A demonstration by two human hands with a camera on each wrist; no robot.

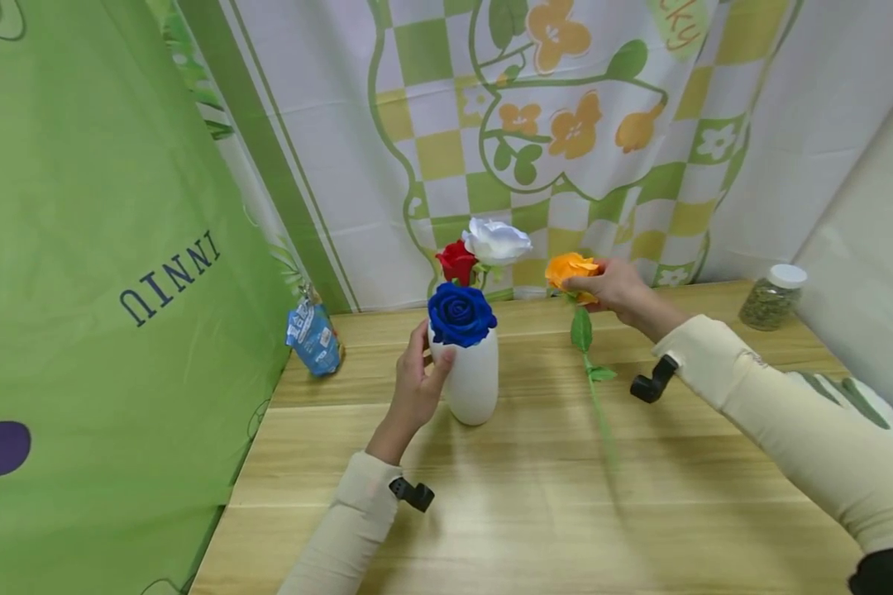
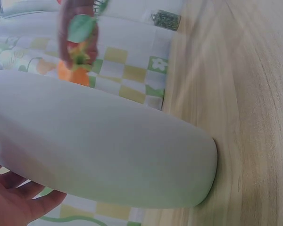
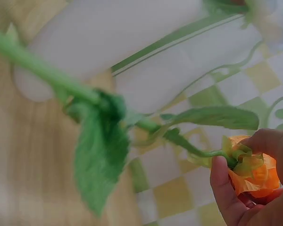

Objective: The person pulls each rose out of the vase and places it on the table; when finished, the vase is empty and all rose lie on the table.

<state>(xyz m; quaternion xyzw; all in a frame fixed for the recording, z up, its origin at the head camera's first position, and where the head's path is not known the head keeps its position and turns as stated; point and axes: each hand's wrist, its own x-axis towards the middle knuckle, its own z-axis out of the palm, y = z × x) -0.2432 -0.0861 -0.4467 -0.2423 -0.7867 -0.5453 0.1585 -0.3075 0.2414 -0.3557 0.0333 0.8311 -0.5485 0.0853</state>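
Note:
A white vase point(image 1: 476, 384) stands upright on the table. In it are a blue rose point(image 1: 461, 314), a red rose point(image 1: 457, 262) and a white rose point(image 1: 497, 241). Around the vase's left side near the rim, my left hand point(image 1: 419, 378) holds it, thumb toward me; the left wrist view shows its fingers point(image 2: 47, 203) against the vase wall. To the right of the vase, my right hand point(image 1: 616, 289) pinches an orange rose point(image 1: 571, 268) just under the bloom. Its green stem point(image 3: 47, 70) with leaves hangs down over the table, its lower end blurred.
At the table's back left sits a blue pouch point(image 1: 315, 337). A clear jar with a white lid point(image 1: 774, 297) stands at the back right. The wooden table point(image 1: 491, 512) meets a patterned curtain point(image 1: 446, 157) behind and green cloth point(image 1: 119, 397) on the left.

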